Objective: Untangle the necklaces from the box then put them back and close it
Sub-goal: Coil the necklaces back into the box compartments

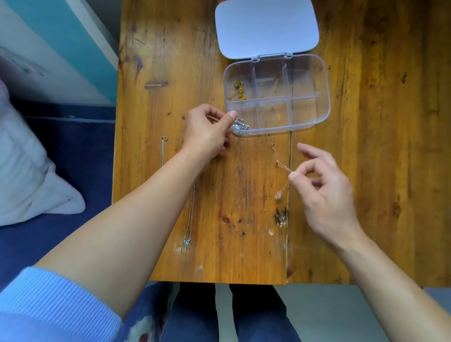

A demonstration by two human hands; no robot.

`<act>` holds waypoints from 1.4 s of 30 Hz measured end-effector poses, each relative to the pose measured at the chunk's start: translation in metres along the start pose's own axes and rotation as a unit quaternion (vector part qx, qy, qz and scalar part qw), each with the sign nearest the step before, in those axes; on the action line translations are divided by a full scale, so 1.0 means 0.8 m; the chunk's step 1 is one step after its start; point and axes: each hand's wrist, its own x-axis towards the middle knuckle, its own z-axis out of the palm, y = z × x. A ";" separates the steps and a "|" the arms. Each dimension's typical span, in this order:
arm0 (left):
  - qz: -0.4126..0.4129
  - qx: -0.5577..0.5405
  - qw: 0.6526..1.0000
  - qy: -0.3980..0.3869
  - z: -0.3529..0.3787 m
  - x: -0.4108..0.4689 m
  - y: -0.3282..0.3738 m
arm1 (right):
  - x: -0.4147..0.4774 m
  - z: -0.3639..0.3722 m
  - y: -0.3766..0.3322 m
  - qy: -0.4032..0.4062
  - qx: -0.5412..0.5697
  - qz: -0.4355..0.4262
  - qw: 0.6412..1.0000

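Wooden table [173,52] scarred, pillow [8,163] seen left of box [304,109] | silver chain [241,124] pinched by left hand [207,131] at box's corner | copper chain [280,164] pinched by right hand [327,191] near box

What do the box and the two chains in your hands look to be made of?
Box: clear, glossy hard plastic; the wood grain shows through it. Its lid looks frosted. Silver chain, pinched by the left hand: bright metal with shiny links. Thin chain, pinched by the right hand: probably rose or copper-toned metal; too fine to be sure.
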 end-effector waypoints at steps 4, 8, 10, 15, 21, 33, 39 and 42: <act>-0.003 0.004 1.000 -0.006 0.000 0.000 0.000 | 0.035 -0.010 -0.045 0.035 0.223 0.027 0.974; -0.004 0.010 1.000 -0.005 -0.001 0.000 0.000 | 0.083 -0.020 -0.074 0.048 0.349 0.077 0.933; -0.005 0.005 1.000 -0.006 -0.001 0.000 0.000 | 0.105 -0.025 -0.086 0.049 0.384 0.113 0.915; -0.001 -0.005 1.000 -0.005 -0.002 0.000 -0.003 | 0.145 -0.028 -0.113 0.058 0.451 0.155 0.877; -0.002 -0.019 1.000 -0.011 -0.002 0.001 -0.003 | 0.195 -0.011 -0.124 0.094 0.449 0.178 0.870; -0.009 -0.021 1.000 -0.014 -0.002 0.003 -0.005 | 0.239 0.025 -0.089 0.053 0.327 0.242 0.912; -0.014 -0.029 0.999 -0.020 -0.003 0.001 -0.003 | 0.232 0.029 -0.085 0.017 0.199 0.226 0.953; -0.016 -0.029 0.999 -0.020 -0.004 0.000 -0.002 | 0.232 0.025 -0.072 0.075 -0.016 0.144 0.987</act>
